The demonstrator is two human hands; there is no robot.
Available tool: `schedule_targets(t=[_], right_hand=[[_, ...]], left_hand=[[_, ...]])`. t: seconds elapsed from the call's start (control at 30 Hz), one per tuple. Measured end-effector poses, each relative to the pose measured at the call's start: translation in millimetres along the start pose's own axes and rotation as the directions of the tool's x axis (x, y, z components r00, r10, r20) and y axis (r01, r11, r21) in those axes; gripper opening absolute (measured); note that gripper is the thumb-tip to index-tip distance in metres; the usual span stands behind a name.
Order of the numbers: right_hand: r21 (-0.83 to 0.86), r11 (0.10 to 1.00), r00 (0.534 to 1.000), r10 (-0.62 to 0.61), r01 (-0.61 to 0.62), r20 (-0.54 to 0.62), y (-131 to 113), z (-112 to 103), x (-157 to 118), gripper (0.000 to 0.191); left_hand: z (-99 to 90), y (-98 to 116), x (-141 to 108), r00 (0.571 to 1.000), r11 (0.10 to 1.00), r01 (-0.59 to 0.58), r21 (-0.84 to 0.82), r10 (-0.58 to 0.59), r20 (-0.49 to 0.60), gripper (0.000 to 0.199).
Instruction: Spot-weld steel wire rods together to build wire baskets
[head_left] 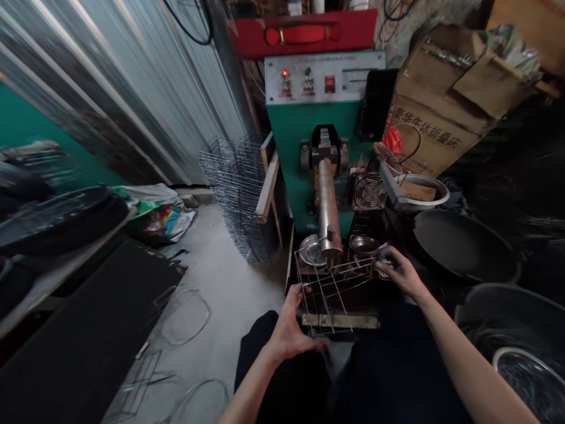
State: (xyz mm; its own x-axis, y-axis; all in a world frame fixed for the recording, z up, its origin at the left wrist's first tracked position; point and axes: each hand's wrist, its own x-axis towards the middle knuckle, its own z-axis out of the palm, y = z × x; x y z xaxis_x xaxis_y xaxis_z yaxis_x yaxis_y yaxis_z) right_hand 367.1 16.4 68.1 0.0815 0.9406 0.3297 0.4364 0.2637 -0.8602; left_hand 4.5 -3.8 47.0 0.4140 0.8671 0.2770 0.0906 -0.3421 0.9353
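While fingers (292, 299) touch wirework (324, 297), basin (424, 205) holds block (418, 191).

Wire frame (325, 295) before machine (324, 115) — pan (465, 244) at right.

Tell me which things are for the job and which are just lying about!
Seemingly for the job:
thin silver wire frame, between left hand and right hand
tall green metal machine
long cylindrical metal arm

Probably just lying about:
big brown cardboard box
wide round dark pan
crumpled, colourful plastic-looking bag
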Motion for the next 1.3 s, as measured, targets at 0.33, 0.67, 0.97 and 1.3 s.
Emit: schedule_targets(t=[0.33,0.67,0.97,1.3], right_hand=[[-0.154,0.988,1.000,0.001,-0.004,-0.019,-18,16,-11,0.054],[-0.223,0.969,0.992,-0.120,0.111,-0.028,-21,37,19,0.053],[-0.174,0.980,0.994,-0.103,0.099,-0.018,-20,41,31,0.051],[-0.207,0.977,0.998,-0.061,0.058,-0.006,-17,39,38,0.057]], left_hand=[[10.9,-7,-2,0.997,1.000,0.013,-0.013,-0.014,-0.082,0.094],[11.0,-12,3,0.984,1.000,0.011,-0.009,-0.013,-0.179,0.091],[5.4,-13,17,0.981,1.000,-0.009,0.023,0.013,-0.195,0.087],[5.5,-12,27,0.982,1.000,-0.007,0.013,0.009,-0.187,0.088]])
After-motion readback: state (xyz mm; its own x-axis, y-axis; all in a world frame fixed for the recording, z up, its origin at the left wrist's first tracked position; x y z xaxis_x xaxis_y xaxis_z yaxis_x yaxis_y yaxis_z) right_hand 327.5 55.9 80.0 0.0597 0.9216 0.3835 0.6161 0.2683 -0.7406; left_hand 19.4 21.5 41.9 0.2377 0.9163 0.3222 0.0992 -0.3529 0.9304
